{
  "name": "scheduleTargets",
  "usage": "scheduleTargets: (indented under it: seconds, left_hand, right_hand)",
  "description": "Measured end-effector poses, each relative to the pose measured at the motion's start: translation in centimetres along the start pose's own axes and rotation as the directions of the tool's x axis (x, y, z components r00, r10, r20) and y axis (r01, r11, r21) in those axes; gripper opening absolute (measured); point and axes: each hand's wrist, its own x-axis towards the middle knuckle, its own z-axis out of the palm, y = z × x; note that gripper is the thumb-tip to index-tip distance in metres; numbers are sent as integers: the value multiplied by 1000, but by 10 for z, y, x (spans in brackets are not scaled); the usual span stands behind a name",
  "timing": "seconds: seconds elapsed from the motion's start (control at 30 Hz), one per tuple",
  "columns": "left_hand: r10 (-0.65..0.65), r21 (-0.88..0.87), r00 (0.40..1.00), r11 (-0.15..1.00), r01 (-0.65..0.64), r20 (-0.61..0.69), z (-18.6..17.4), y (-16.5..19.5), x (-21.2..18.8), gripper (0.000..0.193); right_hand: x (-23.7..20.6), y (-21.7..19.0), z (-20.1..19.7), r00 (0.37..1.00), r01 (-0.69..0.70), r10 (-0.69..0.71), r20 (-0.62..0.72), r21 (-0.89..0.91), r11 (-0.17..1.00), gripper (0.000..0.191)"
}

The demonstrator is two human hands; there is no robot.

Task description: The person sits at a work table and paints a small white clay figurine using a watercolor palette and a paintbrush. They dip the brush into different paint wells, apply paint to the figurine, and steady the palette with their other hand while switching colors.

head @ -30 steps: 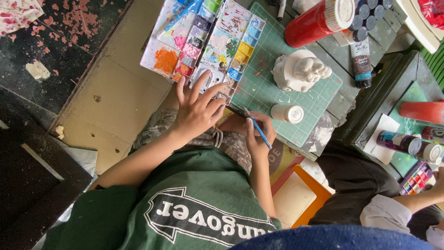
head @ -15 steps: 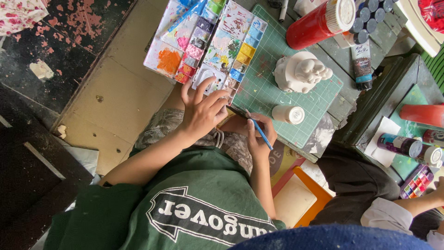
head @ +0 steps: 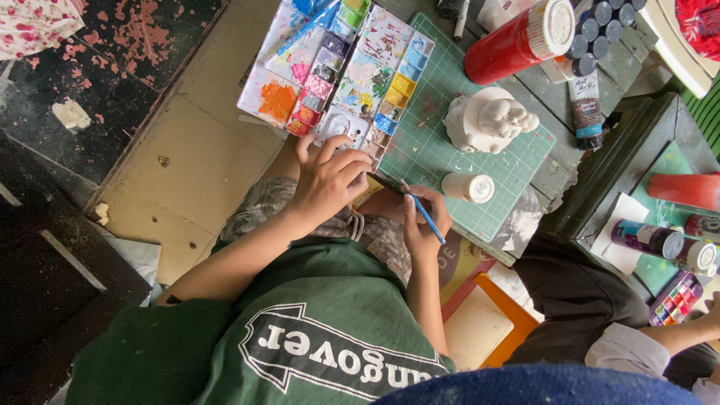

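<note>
the fingers of the left hand are curled loosely, tips resting on the near edge of a paint palette, at a small white well tray at its lower corner; nothing is clearly pinched in them, they only touch. the right hand is closed around a thin blue-handled brush, thumb and forefinger pinching the handle, the brush slanting down across the fingers with its tip toward the palette's edge. the palette lies open, its rows of small colour squares running up the middle and its mixing flaps smeared with orange, pink and blue. just right of it is a green cutting mat, and on the mat stand a white unpainted figurine and, nearer the right hand, a small white jar. beyond the mat a large red paint bottle lies tilted, with a brown paint tube beside it. the person wears a green shirt; another person's arm shows at the lower right.
</note>
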Motion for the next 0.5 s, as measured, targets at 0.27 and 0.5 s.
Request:
scheduleTargets:
  seconds: [0.27,0.5]
  left_hand:
    - [-143,236,990,961,143,-15,-67,-43,2,45]
    - [-53,404,994,915,12,91,-77,-59,-2,53]
  right_hand:
    - [-1,7,-6,999,-22,21,-26,-45,999,14]
    - [-2,10,-7,999,-47,48,-26,31,998,13]
